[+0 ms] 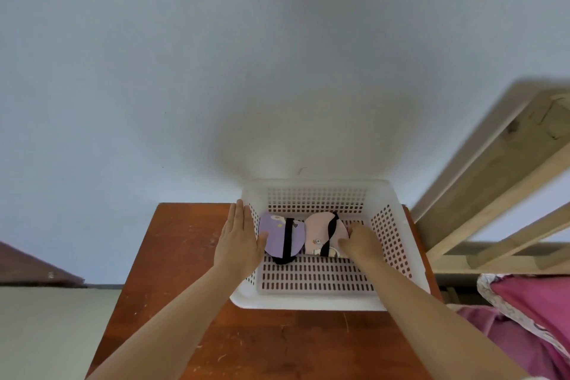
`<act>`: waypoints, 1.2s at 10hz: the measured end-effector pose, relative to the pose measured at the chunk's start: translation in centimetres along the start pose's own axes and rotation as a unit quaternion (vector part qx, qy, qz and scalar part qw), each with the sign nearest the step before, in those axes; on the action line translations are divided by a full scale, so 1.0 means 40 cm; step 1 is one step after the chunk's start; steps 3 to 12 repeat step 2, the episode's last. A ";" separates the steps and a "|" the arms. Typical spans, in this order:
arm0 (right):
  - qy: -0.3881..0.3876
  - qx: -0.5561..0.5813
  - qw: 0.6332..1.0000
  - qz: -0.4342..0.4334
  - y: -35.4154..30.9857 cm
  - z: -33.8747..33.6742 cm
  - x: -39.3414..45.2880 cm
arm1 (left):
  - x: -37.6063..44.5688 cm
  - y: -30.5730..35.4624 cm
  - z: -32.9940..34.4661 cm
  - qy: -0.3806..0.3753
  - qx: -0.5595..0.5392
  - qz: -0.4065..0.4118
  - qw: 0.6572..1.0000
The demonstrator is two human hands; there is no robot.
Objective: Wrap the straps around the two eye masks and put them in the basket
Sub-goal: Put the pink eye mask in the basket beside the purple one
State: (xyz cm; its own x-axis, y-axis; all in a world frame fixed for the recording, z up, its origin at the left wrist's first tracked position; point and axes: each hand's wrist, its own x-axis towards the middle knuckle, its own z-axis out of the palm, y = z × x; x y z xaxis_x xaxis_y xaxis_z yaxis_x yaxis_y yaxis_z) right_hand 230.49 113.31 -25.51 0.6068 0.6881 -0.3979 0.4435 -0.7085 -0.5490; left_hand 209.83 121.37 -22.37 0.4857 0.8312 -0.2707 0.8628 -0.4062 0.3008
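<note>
Pretty much at the finish line here, by the look of it. Starting on the left: the left hand (239,239) is flat against the outside of the white perforated basket (311,296), fingers straight and together, thumb hooked over the rim and touching the edge of the purple eye mask (277,236). It isn't gripping anything, just steadying the basket on the reddish wooden table (172,256).

The purple mask lies on the basket floor near the left wall, with its black strap (288,239) running around the middle, so that one looks done. Right beside it, touching or slightly overlapping, is the pink eye mask (320,230), also with a black strap (331,227) across it.

The right hand (362,244) is down inside the basket with fingers curled on the pink mask's right edge; can't tell if it's pinching or just resting there.

So I'd say both are wrapped and in. All that's left is letting go and pulling the hands out.
</note>
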 end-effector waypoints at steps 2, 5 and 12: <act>-0.031 -0.079 0.996 -0.012 0.005 -0.017 0.003 | -0.001 0.006 0.000 0.006 -0.007 -0.013 1.000; -0.031 -0.079 0.996 -0.012 0.005 -0.017 0.003 | -0.001 0.006 0.000 0.006 -0.007 -0.013 1.000; -0.031 -0.079 0.996 -0.012 0.005 -0.017 0.003 | -0.001 0.006 0.000 0.006 -0.007 -0.013 1.000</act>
